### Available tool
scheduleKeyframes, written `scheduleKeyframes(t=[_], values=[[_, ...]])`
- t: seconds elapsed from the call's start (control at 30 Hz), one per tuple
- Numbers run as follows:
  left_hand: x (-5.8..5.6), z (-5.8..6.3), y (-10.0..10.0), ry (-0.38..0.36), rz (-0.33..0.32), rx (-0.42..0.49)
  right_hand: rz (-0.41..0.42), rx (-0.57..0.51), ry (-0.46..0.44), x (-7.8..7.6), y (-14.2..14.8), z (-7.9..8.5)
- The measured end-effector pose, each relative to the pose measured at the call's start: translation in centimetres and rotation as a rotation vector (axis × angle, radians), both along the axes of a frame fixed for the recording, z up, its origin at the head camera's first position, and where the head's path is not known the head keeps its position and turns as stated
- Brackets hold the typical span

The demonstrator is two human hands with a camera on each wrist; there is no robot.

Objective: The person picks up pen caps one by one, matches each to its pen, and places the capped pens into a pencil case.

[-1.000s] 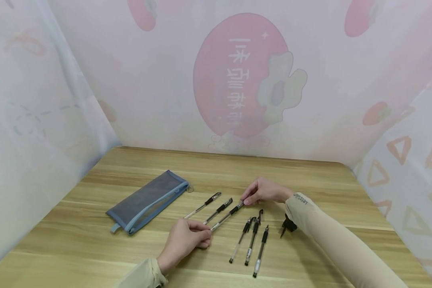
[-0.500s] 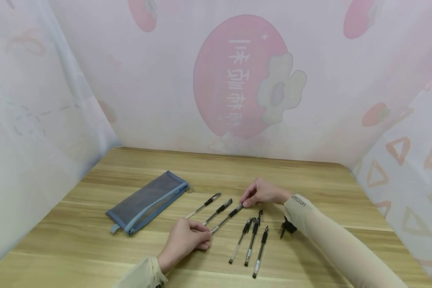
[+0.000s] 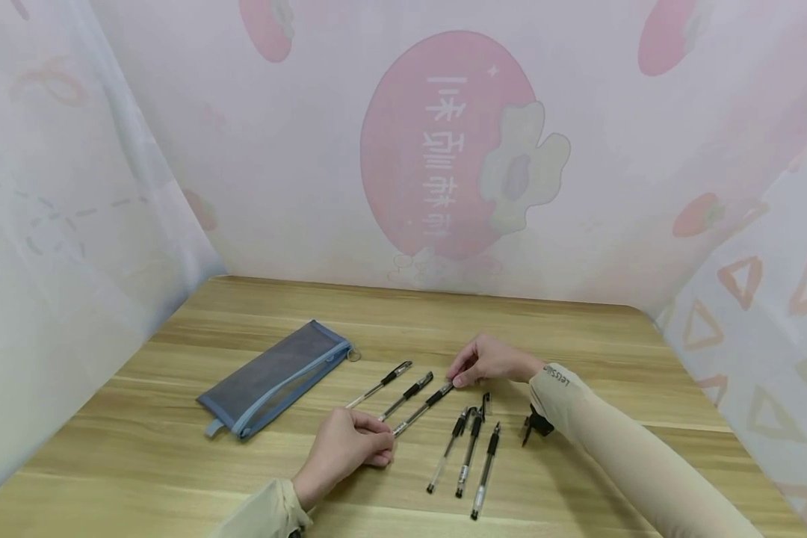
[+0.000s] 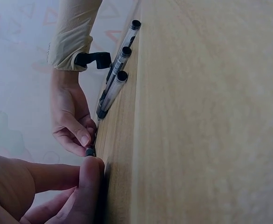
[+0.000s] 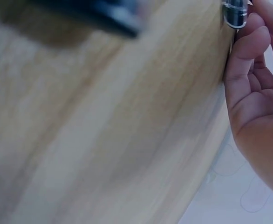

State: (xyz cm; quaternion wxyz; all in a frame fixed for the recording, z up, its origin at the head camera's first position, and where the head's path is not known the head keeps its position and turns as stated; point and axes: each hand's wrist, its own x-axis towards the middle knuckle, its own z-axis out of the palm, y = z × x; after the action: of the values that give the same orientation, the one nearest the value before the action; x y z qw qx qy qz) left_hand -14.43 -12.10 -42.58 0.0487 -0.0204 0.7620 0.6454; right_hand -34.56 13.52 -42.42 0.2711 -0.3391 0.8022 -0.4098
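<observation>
Left hand (image 3: 346,446) and right hand (image 3: 489,361) each pinch one end of the same slanting pen (image 3: 420,412) between thumb and fingers, the left at its near, clear-barrelled end, the right at its dark far end; that pen spans the space between them, low over the tabletop (image 3: 578,332); just left of it, roughly alongside, lie two more pens (image 3: 406,395), their near ends running in behind the left hand; to its right, three black-gripped pens (image 3: 486,467) lie close together, dark plugs toward the person; farther left rests a grey-and-blue zip pouch (image 3: 276,377), a ring (image 3: 354,354) at its far right corner; beige sleeves (image 3: 639,448) cover both arms; behind hangs a pale pink curtain (image 3: 296,149) with strawberry prints.
</observation>
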Motion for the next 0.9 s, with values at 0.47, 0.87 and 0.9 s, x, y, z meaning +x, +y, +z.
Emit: scheduleKeyframes(t=[0.47, 0.87, 0.9], values=[[0.06, -0.15, -0.32, 0.011, -0.015, 0.038, -0.023, -0.012, -0.030, 0.57, -0.18, 0.44], [0.34, -0.03, -0.50, 0.014, -0.041, 0.056, -0.027, -0.019, -0.041, 0.50, -0.06, 0.40], [0.35, 0.01, -0.53, 0.010, -0.043, 0.055, -0.024, -0.018, -0.043, 0.46, -0.01, 0.36]])
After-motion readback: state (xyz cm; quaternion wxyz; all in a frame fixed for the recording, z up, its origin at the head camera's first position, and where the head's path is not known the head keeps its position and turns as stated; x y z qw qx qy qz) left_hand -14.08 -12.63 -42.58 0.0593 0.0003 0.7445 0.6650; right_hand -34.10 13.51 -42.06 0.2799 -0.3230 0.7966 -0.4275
